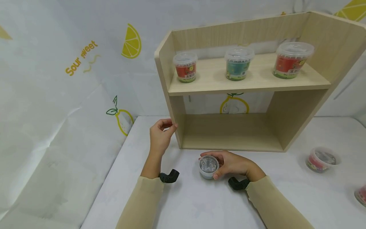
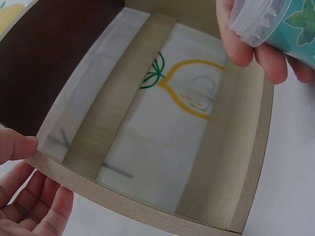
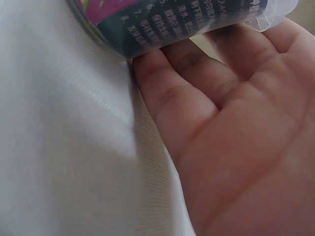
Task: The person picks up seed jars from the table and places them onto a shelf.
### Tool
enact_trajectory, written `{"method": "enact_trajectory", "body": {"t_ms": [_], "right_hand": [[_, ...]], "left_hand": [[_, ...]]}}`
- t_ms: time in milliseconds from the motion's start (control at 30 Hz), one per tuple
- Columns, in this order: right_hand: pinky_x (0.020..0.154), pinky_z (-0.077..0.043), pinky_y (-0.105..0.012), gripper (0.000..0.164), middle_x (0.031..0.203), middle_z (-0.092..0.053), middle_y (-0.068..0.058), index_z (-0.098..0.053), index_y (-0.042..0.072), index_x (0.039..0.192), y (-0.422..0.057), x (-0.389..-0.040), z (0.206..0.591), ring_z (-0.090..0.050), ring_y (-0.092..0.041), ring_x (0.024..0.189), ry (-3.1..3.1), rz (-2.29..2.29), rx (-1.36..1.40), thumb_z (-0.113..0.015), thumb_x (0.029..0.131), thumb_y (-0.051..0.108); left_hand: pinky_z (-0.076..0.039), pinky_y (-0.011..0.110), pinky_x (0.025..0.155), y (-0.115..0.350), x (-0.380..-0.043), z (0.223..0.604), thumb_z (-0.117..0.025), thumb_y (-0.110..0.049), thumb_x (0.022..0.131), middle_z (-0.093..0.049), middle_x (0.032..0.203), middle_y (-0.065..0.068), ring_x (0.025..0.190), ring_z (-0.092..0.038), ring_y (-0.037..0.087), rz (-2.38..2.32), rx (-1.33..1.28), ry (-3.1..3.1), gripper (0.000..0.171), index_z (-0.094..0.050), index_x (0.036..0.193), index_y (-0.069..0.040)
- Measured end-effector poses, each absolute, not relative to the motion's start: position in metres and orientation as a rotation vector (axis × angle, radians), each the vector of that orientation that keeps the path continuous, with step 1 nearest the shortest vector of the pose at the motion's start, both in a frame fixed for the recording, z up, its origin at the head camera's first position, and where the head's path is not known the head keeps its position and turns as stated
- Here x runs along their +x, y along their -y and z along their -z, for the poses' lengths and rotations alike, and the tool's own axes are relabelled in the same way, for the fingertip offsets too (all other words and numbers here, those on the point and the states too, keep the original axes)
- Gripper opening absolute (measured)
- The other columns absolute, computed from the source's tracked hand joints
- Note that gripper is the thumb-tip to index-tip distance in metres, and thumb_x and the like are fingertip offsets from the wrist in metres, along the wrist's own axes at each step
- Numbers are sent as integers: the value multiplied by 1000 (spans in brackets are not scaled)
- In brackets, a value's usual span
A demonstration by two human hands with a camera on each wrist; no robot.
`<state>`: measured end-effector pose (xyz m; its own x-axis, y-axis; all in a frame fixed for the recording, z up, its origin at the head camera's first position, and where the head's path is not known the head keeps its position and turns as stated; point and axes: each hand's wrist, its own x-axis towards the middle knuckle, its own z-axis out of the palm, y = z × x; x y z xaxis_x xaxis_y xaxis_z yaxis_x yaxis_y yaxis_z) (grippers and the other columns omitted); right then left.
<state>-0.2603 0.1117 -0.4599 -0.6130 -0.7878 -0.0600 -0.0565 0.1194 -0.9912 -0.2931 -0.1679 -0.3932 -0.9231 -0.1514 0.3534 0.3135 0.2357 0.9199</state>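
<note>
My left hand (image 1: 160, 135) pinches the front edge of the left side panel of a wooden shelf (image 1: 228, 132), low on the panel. In the left wrist view its thumb (image 2: 17, 146) lies on one side of the panel, with the fingers on the other. My right hand (image 1: 234, 163) grips a small lidded plastic cup (image 1: 208, 168) in front of the shelf, thumb and fingers around its sides. The right wrist view shows that cup's dark teal label (image 3: 162, 24) with white printed text.
On the upper board stand a small red-labelled cup (image 1: 186, 68), a teal-labelled cup (image 1: 238, 65) and a larger red-labelled cup (image 1: 291, 62). Right of the shelf, a pink-labelled cup (image 1: 320, 160) sits on the white table (image 1: 188, 206). Another cup (image 1: 361, 194) is cut off by the right edge.
</note>
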Motion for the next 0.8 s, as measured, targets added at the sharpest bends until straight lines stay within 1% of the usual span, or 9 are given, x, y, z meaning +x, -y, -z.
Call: {"method": "enact_trajectory", "body": {"t_ms": [267,367,500,700,800], "right_hand": [[95,-48,-24,82,135,-57,-14,-42,3,146,-112,-261,460,-58,-18,116,-1795,1555,-805,-84,76,8],[93,-49,-25,81,136,-56,-15,-41,1,146,-113,-262,462,-57,-18,116,-1803,1565,-808,-83,77,9],[91,-50,-26,82,137,-56,-16,-41,2,147,-117,-261,461,-58,-18,114,-1844,1573,-792,-83,78,10],[96,-47,-24,80,139,-56,-16,-42,3,147,-126,-262,454,-59,-15,118,-1882,1635,-789,-82,78,9],[95,-46,-22,79,138,-57,-13,-41,3,148,-133,-264,449,-58,-13,117,-1908,1682,-761,-80,79,9]], "left_hand": [[-53,30,79,168,-293,393,-75,-13,85,-70,100,11,97,-66,19,1737,-159,2140,19,-70,101,-4],[-52,28,80,169,-293,394,-76,-14,85,-70,102,12,99,-65,20,1741,-148,2153,21,-70,102,-3],[-51,26,79,168,-291,392,-76,-14,86,-69,105,14,101,-65,22,1744,-129,2176,23,-69,105,-2],[-50,23,77,161,-277,374,-72,-7,87,-69,105,17,102,-65,25,1747,-107,2199,21,-68,105,3],[-50,22,77,158,-270,364,-70,-5,87,-69,103,17,101,-65,25,1742,-102,2197,19,-67,104,4]]}}
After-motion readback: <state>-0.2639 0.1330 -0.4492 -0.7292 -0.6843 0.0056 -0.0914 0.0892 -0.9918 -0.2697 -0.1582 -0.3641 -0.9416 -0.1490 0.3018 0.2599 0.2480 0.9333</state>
